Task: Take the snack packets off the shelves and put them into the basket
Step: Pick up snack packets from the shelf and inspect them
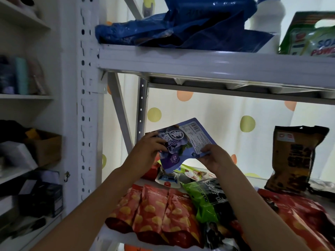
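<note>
My left hand (147,148) pinches the left edge of a purple snack packet (183,144), and my right hand (215,158) grips its lower right corner, so I hold it up between both, tilted, above the white metal shelf (208,64). Just beneath it lie a small white-and-blue packet (168,179) and a green-and-black packet (208,200). Nearer to me, on the left, red packets with yellow spots (154,212) lie side by side, reaching the shelf's near edge. At the far right a brown packet (293,158) stands upright. On the shelf above lie a crumpled blue bag (181,28) and a soap powder box (311,37).
</note>
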Demonstrator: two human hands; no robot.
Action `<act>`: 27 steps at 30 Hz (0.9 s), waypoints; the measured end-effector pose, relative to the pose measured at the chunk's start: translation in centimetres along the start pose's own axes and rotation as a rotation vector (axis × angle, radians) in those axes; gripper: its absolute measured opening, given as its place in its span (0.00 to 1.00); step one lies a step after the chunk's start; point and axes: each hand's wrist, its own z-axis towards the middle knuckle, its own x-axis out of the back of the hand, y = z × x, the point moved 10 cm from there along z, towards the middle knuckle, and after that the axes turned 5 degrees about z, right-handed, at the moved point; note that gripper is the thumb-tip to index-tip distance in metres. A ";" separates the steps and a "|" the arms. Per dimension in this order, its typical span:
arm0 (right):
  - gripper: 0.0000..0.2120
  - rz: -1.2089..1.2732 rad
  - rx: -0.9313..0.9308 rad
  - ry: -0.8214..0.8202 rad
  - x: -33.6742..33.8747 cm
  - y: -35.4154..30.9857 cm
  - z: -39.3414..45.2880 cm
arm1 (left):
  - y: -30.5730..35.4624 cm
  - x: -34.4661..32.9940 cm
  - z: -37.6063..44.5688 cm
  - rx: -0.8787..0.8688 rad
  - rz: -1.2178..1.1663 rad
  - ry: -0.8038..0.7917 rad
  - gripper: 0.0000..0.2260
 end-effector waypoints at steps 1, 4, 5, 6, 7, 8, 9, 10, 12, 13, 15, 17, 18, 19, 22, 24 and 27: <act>0.18 -0.006 0.003 -0.007 0.0 -0.1 -0.1 | 0.0 0.0 0.0 0.002 0.007 0.000 0.15; 0.11 0.000 -0.041 -0.040 0.2 -0.3 -0.7 | 0.1 0.2 0.1 -0.005 -0.002 0.017 0.15; 0.08 0.000 -0.062 -0.042 0.3 -0.4 -1.0 | 0.0 0.3 0.3 0.005 -0.009 0.031 0.15; 0.07 -0.004 -0.077 -0.040 0.5 -0.6 -1.2 | -0.2 0.4 0.4 0.022 -0.013 0.045 0.15; 0.07 -0.013 -0.086 -0.037 0.6 -0.8 -1.3 | -0.4 0.5 0.5 0.041 -0.014 0.054 0.15; 0.08 -0.011 -0.088 -0.035 0.7 -1.0 -1.3 | -0.6 0.5 0.5 0.049 -0.004 0.068 0.15; 0.10 -0.004 -0.082 -0.033 0.9 -1.1 -1.1 | -0.7 0.5 0.6 0.049 0.006 0.089 0.15; 0.13 0.004 -0.074 -0.030 1.0 -1.3 -0.9 | -0.9 0.4 0.6 0.044 0.008 0.110 0.15; 0.15 0.019 -0.065 -0.020 1.3 -1.5 -0.6 | -1.5 0.1 0.6 0.091 -0.030 0.149 0.13; 0.16 0.034 -0.066 -0.011 1.4 -1.5 -0.5 | -1.9 -0.1 0.7 0.141 -0.049 0.148 0.13; 0.14 0.080 -0.074 -0.019 1.4 -1.4 -0.5 | -2.4 -0.7 0.8 0.235 -0.055 0.135 0.14; 0.11 0.098 -0.068 -0.012 1.5 -1.3 -0.3 | -2.7 -1.5 0.9 0.309 -0.045 0.091 0.15; 0.10 0.089 -0.068 0.000 1.8 -1.0 0.2 | -2.9 -2.1 0.9 0.342 -0.037 0.056 0.16; 0.11 0.082 -0.069 0.022 2.2 -0.7 0.5 | -3.2 -2.7 0.9 0.371 -0.023 0.016 0.16; 0.16 0.056 -0.125 0.111 3.4 1.2 2.0 | -4.2 -4.8 0.5 0.429 -0.006 -0.111 0.14; 0.17 0.054 -0.156 0.134 3.6 2.2 2.6 | -4.5 -5.7 0.2 0.425 0.017 -0.162 0.12; 0.17 0.025 -0.143 0.160 3.6 3.1 2.9 | -4.7 -6.8 -0.3 0.405 0.050 -0.220 0.07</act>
